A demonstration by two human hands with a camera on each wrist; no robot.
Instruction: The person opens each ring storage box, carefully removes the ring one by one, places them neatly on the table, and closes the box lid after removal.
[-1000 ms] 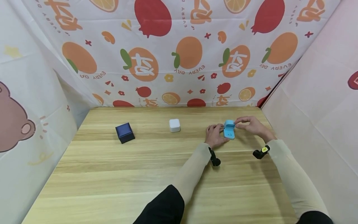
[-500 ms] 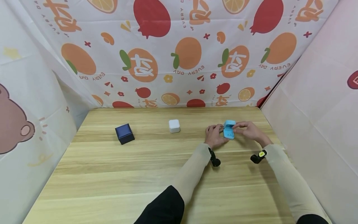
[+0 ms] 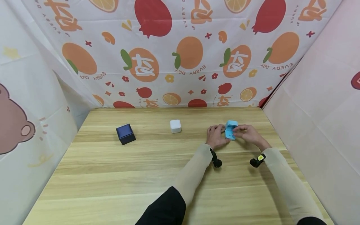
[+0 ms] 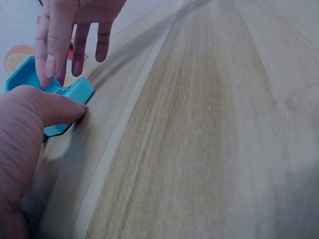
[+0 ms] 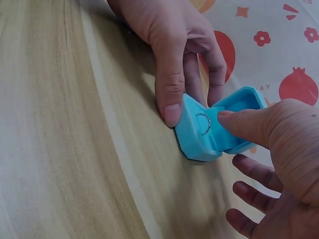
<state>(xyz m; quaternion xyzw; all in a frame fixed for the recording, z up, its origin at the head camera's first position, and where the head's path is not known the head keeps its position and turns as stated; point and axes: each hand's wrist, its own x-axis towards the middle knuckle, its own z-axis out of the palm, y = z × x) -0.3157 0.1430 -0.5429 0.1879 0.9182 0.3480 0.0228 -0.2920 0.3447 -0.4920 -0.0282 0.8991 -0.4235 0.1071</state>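
Note:
A light blue ring box [image 3: 231, 123] stands with its lid up on the right part of the table. My left hand [image 3: 216, 137] holds it from the left, its thumb [image 5: 171, 92] against the front of the base and its fingers behind. In the right wrist view, a thin silver ring [image 5: 209, 123] stands upright in the padded slot. My right hand [image 3: 249, 135] reaches into the box from the right. Its thumb [image 5: 244, 122] is close beside the ring; the index fingertip is hidden in that view. The other fingers are spread outside the box.
A dark blue box [image 3: 125, 133] sits on the left of the wooden table [image 3: 118, 181], and a small white box [image 3: 175, 126] stands near the back middle. A fruit-printed curtain [image 3: 185, 84] hangs behind the table, with pale cloth at both sides.
My right hand has moved left from the lid's edge and lowered toward the ring inside the box. My left hand keeps its place on the box.

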